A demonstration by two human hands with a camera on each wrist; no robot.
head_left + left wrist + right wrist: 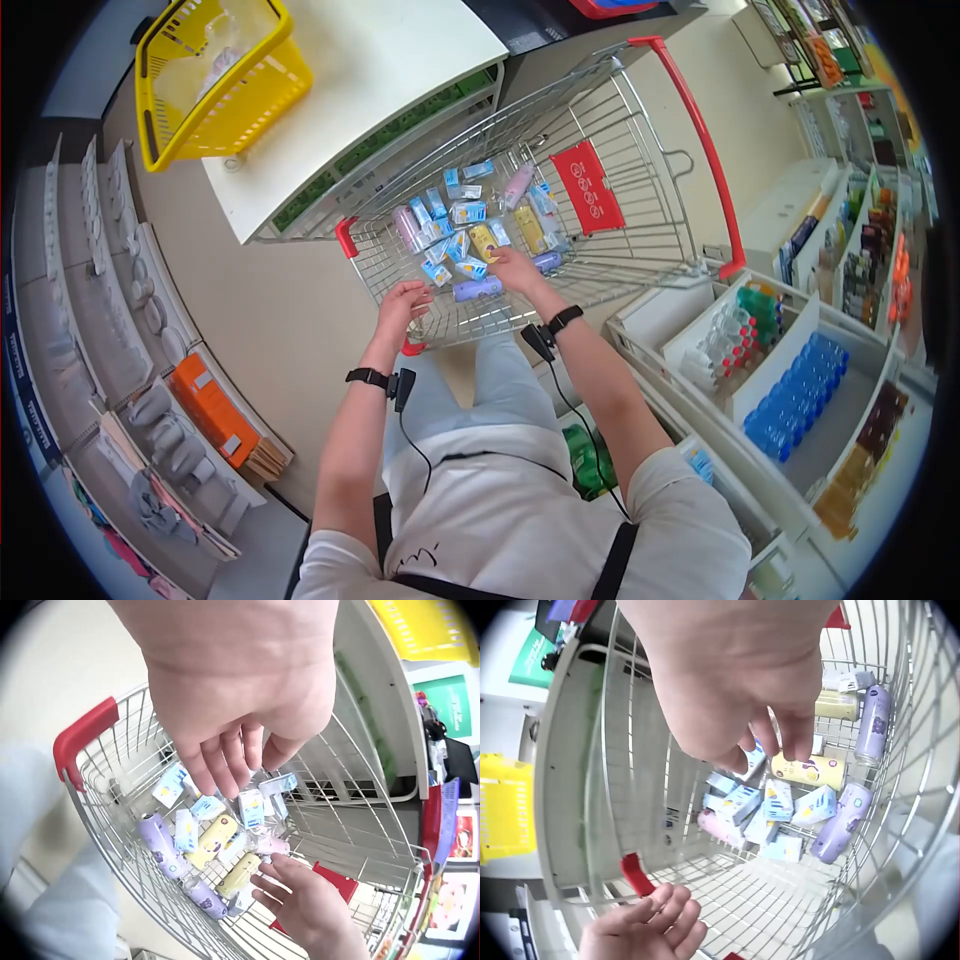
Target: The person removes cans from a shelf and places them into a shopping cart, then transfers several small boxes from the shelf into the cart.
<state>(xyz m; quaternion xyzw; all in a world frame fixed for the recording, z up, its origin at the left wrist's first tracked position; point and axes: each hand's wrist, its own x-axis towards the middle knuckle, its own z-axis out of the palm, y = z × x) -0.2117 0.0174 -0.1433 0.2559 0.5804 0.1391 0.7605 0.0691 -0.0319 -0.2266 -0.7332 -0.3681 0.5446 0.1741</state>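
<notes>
My left hand (405, 301) hovers over the cart's near left part, fingers loosely bent and holding nothing. My right hand (516, 271) hangs over the goods, with a yellow can (483, 242) just beyond its fingertips; the right wrist view shows its fingers (799, 739) partly covering that can (810, 771), and whether they touch is unclear. Several small blue-and-white cartons (468, 212) lie jumbled on the cart floor. Around them are another yellow can (529, 228), purple cans (478, 289) (841, 823) and pink cans (409, 229) (518, 186).
The wire shopping cart has a red handle (697, 150) at the right and red corner caps (347, 238). Beyond it stands a white counter (370, 60) with a yellow basket (240, 115). Shelves line the left, and bins of bottles (797, 395) stand at the right.
</notes>
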